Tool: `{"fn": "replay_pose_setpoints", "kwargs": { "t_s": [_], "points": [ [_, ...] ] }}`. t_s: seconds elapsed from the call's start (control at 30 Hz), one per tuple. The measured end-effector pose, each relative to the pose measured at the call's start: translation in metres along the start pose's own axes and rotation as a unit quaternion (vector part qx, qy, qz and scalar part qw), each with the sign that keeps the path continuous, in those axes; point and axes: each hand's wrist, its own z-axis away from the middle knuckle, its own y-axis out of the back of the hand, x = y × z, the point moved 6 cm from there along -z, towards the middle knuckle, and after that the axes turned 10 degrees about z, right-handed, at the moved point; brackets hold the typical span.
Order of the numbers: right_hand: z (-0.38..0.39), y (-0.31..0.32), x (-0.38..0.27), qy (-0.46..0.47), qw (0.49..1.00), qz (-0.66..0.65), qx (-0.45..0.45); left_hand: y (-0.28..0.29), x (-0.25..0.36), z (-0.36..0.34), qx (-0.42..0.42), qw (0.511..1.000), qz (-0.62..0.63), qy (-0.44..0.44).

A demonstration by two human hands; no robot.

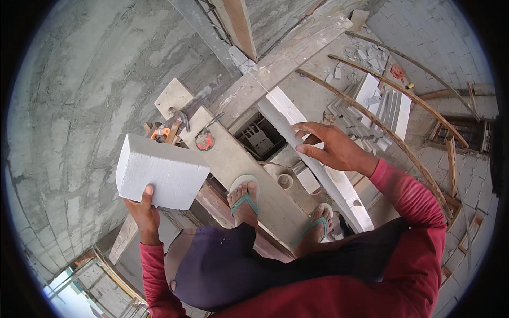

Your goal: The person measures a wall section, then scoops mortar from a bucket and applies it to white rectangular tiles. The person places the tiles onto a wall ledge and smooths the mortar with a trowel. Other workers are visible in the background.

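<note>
White rectangular block (159,172), held aloft

Even, soft daylight, faint shadows, sharp centre (strong fisheye bending, black vignette at rim).

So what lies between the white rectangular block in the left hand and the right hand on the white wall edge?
In the head view, between the white block and right hand: a pale wooden plank bearing a round red tape measure.
</note>
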Motion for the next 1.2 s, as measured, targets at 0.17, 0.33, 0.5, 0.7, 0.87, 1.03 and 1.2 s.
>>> {"fn": "replay_pose_setpoints", "kwargs": {
  "t_s": [0.17, 0.33, 0.5, 0.7, 0.87, 1.03, 1.2],
  "points": [
    [0.134, 0.095, 0.025, -0.125, 0.971, 0.068, 0.194, -0.074, 0.042, -0.063, -0.201, 0.977, -0.061, -0.046],
    [0.37, 0.116, 0.018, -0.329, 0.83, 0.122, 0.434, -0.232, 0.073, -0.088, -0.432, 0.889, -0.149, -0.036],
    [0.601, -0.02, -0.056, -0.598, 0.596, 0.186, 0.503, -0.387, 0.09, -0.022, -0.6, 0.763, -0.203, -0.127],
    [0.726, -0.239, -0.106, -0.807, 0.404, 0.155, 0.401, -0.466, 0.076, 0.084, -0.701, 0.692, -0.162, -0.054],
    [0.79, -0.326, -0.03, -0.823, 0.475, 0.167, 0.263, -0.473, 0.047, 0.166, -0.741, 0.657, -0.137, 0.026],
    [0.776, -0.365, 0.04, -0.82, 0.534, 0.206, 0.004, -0.453, 0.004, 0.208, -0.698, 0.676, -0.128, 0.197],
    [0.746, -0.325, -0.005, -0.779, 0.596, 0.195, 0.004, -0.45, -0.018, 0.232, -0.68, 0.669, -0.084, 0.288]
  ]
}}
